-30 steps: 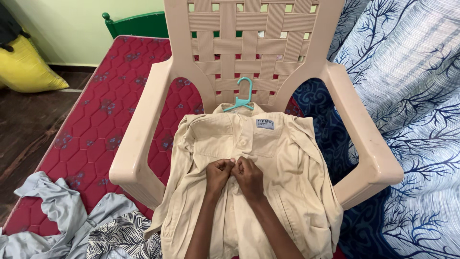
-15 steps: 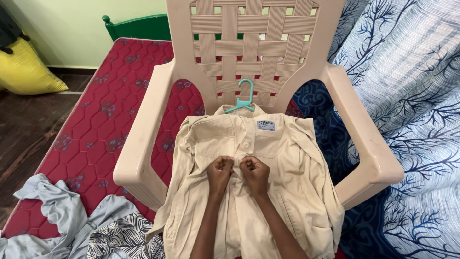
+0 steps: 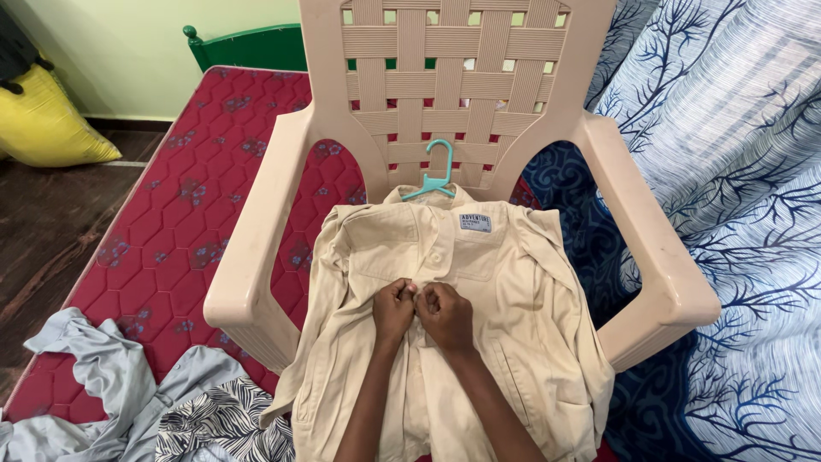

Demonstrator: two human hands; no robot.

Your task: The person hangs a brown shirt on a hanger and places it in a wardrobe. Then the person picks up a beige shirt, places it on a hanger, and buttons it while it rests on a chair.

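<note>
1. Shirt (image 3: 445, 334) on hanger (image 3: 434, 174), lying on chair (image 3: 256, 257) seat.
2. My left hand (image 3: 393, 310) and right hand (image 3: 445, 316): fingers pinching the placket mid-chest.
3. Top button looks done; lower ones seemingly left.

**Item count, one head view**

One beige woven-back plastic armchair (image 3: 462, 103); one beige button-front cotton shirt (image 3: 522, 334) on its seat; one teal plastic hanger (image 3: 434, 175), hook showing above the collar. Two bare hands, left hand (image 3: 392, 310) and right hand (image 3: 445, 315), both fisted on the shirt front. One red quilted mattress (image 3: 184, 214), one yellow sack (image 3: 47, 120), one grey garment (image 3: 103, 376), one black-and-white leaf-print cloth (image 3: 227, 423), one blue branch-print sheet (image 3: 735, 171)
</note>
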